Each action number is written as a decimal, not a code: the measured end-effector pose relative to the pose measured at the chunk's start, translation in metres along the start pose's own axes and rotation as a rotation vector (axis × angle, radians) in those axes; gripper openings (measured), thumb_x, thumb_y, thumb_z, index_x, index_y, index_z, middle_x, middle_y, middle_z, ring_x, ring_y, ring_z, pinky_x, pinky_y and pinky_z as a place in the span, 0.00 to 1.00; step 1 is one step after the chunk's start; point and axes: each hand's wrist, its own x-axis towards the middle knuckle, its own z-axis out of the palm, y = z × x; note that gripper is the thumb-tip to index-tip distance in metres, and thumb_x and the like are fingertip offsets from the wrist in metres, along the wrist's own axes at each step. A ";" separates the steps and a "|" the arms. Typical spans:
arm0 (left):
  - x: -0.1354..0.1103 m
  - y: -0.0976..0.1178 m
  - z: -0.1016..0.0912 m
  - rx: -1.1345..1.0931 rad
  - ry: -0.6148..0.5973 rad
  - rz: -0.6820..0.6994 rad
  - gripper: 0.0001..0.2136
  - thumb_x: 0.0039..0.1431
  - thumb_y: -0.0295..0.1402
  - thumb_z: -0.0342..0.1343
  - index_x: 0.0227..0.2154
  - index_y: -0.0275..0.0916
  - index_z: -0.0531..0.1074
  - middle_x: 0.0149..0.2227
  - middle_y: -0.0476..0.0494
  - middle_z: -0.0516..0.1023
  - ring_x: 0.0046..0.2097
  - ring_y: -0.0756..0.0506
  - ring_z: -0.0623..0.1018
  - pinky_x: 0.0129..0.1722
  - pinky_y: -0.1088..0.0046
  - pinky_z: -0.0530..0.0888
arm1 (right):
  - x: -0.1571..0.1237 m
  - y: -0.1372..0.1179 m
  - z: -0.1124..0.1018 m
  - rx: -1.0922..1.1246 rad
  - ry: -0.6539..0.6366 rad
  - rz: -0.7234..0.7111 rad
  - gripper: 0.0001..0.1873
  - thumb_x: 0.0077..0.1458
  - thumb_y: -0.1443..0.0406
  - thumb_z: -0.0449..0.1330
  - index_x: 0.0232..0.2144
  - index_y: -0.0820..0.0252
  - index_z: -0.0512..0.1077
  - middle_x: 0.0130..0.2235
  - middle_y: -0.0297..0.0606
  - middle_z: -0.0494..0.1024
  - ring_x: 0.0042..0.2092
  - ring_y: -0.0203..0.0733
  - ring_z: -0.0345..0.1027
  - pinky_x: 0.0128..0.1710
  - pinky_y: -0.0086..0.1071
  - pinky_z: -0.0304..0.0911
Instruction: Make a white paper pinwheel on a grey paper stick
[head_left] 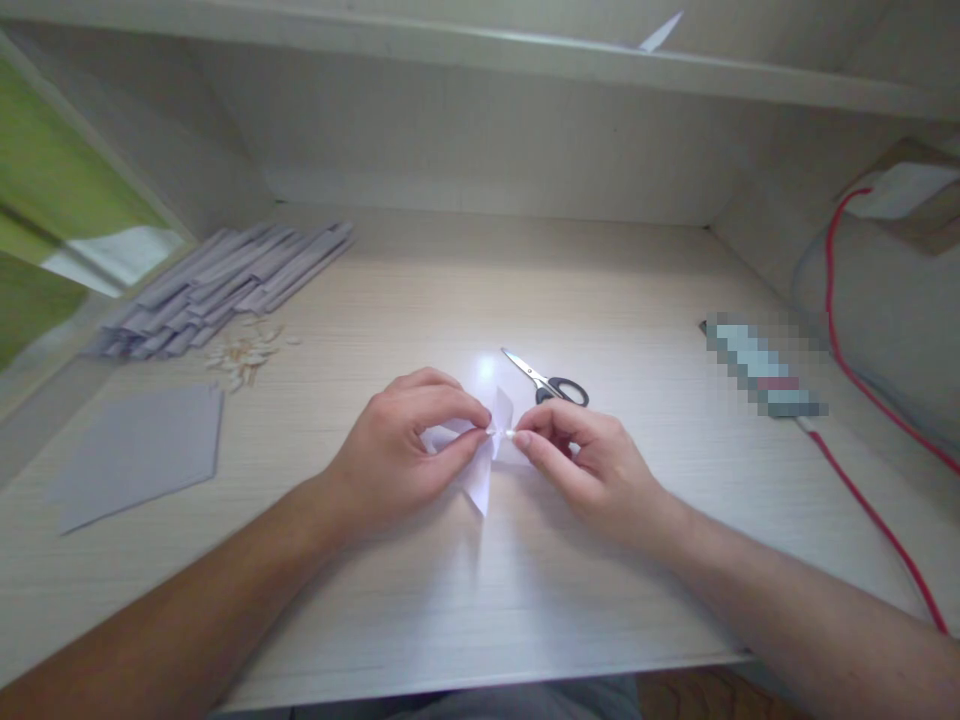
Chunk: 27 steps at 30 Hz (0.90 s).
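Note:
A white folded-paper pinwheel (480,490) is held upright just above the desk, between my two hands. My left hand (416,430) has thumb and forefinger pinched at its centre from the left, and part of the paper is hidden behind the fingers. On the other side, my right hand (581,450) pinches a small white tip (511,434), like a cotton swab end, which pokes out at the pinwheel's centre. Just beyond my right hand lie scissors (551,384) with black handles, their blades pointing away to the left.
At the left are a pile of rolled paper tubes (232,285), a heap of small cotton swab pieces (244,352) and a stack of paper sheets (146,450). A blurred-out device (761,368) with a red cable (870,515) lies at the right. A shelf (450,50) overhangs the back.

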 end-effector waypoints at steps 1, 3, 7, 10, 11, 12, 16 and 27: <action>0.000 0.000 0.000 0.009 -0.004 0.011 0.07 0.59 0.23 0.61 0.37 0.39 0.81 0.37 0.44 0.81 0.42 0.45 0.79 0.44 0.68 0.75 | 0.000 0.000 0.000 -0.009 0.002 -0.006 0.08 0.65 0.66 0.58 0.33 0.61 0.75 0.30 0.33 0.77 0.31 0.35 0.69 0.32 0.30 0.61; 0.000 -0.001 0.000 0.027 -0.012 0.030 0.07 0.59 0.23 0.60 0.36 0.39 0.81 0.36 0.44 0.81 0.41 0.46 0.79 0.43 0.68 0.74 | 0.000 0.000 0.000 -0.038 0.009 -0.020 0.08 0.64 0.66 0.58 0.32 0.61 0.75 0.30 0.34 0.77 0.31 0.35 0.69 0.32 0.30 0.60; -0.001 -0.001 0.000 0.075 -0.036 0.064 0.07 0.60 0.23 0.60 0.36 0.39 0.81 0.36 0.44 0.82 0.41 0.45 0.78 0.43 0.67 0.74 | -0.001 0.000 0.000 -0.112 0.013 -0.044 0.07 0.63 0.68 0.58 0.32 0.61 0.75 0.29 0.33 0.76 0.30 0.35 0.68 0.32 0.30 0.59; -0.001 -0.001 0.001 0.107 -0.051 0.087 0.07 0.60 0.23 0.59 0.36 0.39 0.81 0.35 0.44 0.82 0.40 0.45 0.78 0.44 0.65 0.73 | -0.001 0.001 0.000 -0.155 0.011 -0.053 0.07 0.63 0.68 0.58 0.32 0.61 0.74 0.29 0.34 0.76 0.30 0.35 0.67 0.32 0.30 0.58; -0.001 -0.001 0.001 0.116 -0.055 0.092 0.07 0.60 0.23 0.59 0.35 0.39 0.80 0.35 0.44 0.82 0.40 0.44 0.78 0.44 0.65 0.73 | -0.002 0.001 0.000 -0.166 0.011 -0.057 0.07 0.63 0.68 0.58 0.32 0.61 0.74 0.29 0.34 0.76 0.30 0.35 0.67 0.32 0.31 0.58; -0.001 -0.001 0.001 0.123 -0.059 0.098 0.07 0.60 0.23 0.59 0.35 0.38 0.80 0.34 0.44 0.82 0.40 0.44 0.78 0.44 0.64 0.73 | -0.002 0.002 0.000 -0.178 0.013 -0.061 0.07 0.63 0.68 0.58 0.32 0.61 0.74 0.29 0.34 0.76 0.30 0.35 0.67 0.32 0.31 0.58; -0.001 0.000 0.000 0.131 -0.068 0.112 0.07 0.60 0.23 0.58 0.35 0.39 0.80 0.34 0.44 0.83 0.40 0.44 0.78 0.46 0.63 0.73 | -0.002 0.002 0.002 -0.211 0.023 -0.078 0.07 0.63 0.67 0.57 0.33 0.60 0.74 0.30 0.35 0.76 0.31 0.37 0.68 0.33 0.32 0.58; -0.001 -0.001 0.001 0.135 -0.070 0.114 0.06 0.60 0.23 0.58 0.35 0.38 0.79 0.35 0.44 0.83 0.40 0.44 0.78 0.46 0.63 0.73 | -0.002 0.002 0.002 -0.246 -0.008 -0.066 0.08 0.65 0.66 0.56 0.35 0.61 0.73 0.31 0.37 0.76 0.32 0.38 0.69 0.34 0.32 0.59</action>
